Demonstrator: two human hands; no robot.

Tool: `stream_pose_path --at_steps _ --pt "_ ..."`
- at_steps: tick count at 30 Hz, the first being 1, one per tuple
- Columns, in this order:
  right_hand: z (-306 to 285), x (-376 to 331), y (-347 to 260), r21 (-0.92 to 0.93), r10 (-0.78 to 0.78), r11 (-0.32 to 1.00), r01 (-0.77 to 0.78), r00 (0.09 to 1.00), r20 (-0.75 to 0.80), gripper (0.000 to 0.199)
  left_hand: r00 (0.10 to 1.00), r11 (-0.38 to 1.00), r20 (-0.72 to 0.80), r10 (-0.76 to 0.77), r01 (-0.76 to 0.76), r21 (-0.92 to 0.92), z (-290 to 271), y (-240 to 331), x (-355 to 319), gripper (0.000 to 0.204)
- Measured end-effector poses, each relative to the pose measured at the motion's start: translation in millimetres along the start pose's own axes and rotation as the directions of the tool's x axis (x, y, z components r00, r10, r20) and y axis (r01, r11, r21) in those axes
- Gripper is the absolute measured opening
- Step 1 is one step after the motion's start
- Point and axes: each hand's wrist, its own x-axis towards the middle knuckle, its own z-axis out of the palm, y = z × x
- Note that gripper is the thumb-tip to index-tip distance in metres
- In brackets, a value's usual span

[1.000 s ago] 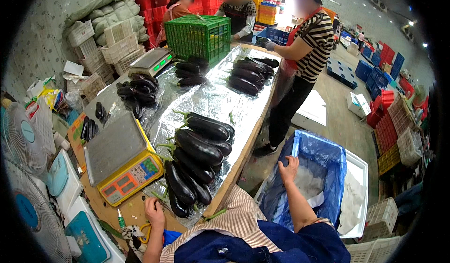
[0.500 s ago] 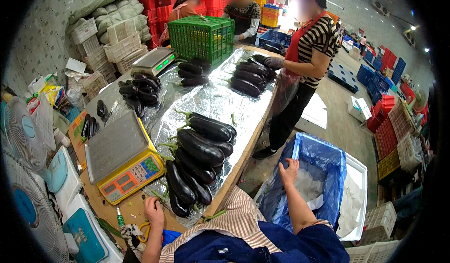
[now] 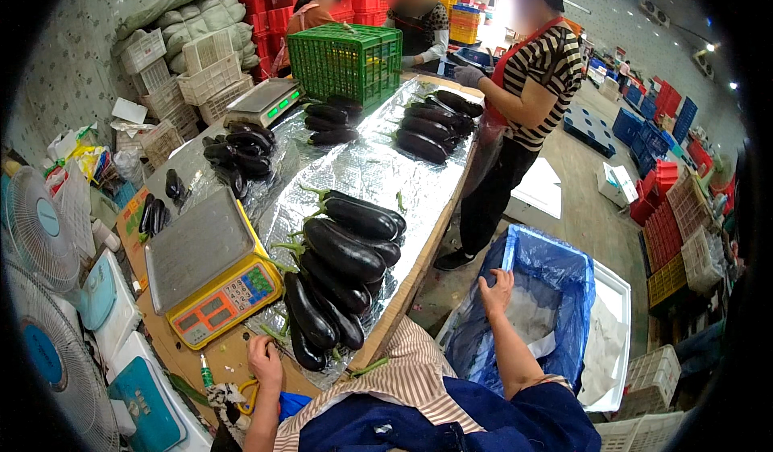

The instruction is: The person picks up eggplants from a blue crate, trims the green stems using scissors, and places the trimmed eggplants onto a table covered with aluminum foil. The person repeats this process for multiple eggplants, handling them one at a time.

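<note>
My left hand point(image 3: 264, 361) rests at the near edge of the table, fingers loosely bent and holding nothing I can see. It lies beside a yellow scale point(image 3: 221, 315) with a bare metal pan and a pile of glossy dark eggplants point(image 3: 345, 250) with green stems. The eggplants lie on silver bubble foil point(image 3: 282, 222). At the right, my right hand point(image 3: 497, 292) is open, its fingers apart at the left rim of a blue crate point(image 3: 509, 250) lined with blue plastic film point(image 3: 555, 271). Whitish sheets point(image 3: 531, 311) show on the crate's bottom.
Across the table, a co-worker in a striped shirt point(image 3: 547, 89) stands by more eggplants point(image 3: 431, 130). A green crate point(image 3: 346, 61) and a second scale point(image 3: 264, 101) stand at the far end. Fans point(image 3: 48, 226) are at left; a white foam box point(image 3: 608, 339) is beside the blue crate.
The co-worker's gloved hand has lifted off the far eggplants and drawn back toward the body. My two hands have stayed almost still.
</note>
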Motion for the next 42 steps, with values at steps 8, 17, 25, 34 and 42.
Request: stream_pose_path --at_steps 8,17,25,34,42 --pt "2 0 4 -0.013 0.004 1.000 -0.004 1.000 -0.003 0.034 1.000 1.000 0.011 0.018 -0.017 -0.009 0 0 0 0.009" --pt "3 1 5 -0.020 -0.019 1.000 0.018 1.000 -0.012 0.034 1.000 1.000 0.004 0.019 -0.019 -0.002 2 -4 0 0.008" --pt "0 0 0 -0.008 -0.015 1.000 0.015 1.000 -0.020 0.034 0.999 0.999 0.002 0.036 -0.036 0.017 3 -6 0 0.008" --pt "-2 -1 -2 0.016 0.017 1.000 -0.017 1.000 -0.011 0.037 0.999 0.999 0.037 0.029 -0.030 0.024 3 -6 0 0.009" --pt "5 2 5 0.050 -0.057 0.997 0.059 0.997 -0.044 0.038 1.000 1.000 0.000 0.005 -0.005 -0.009 5 -8 -2 0.010"
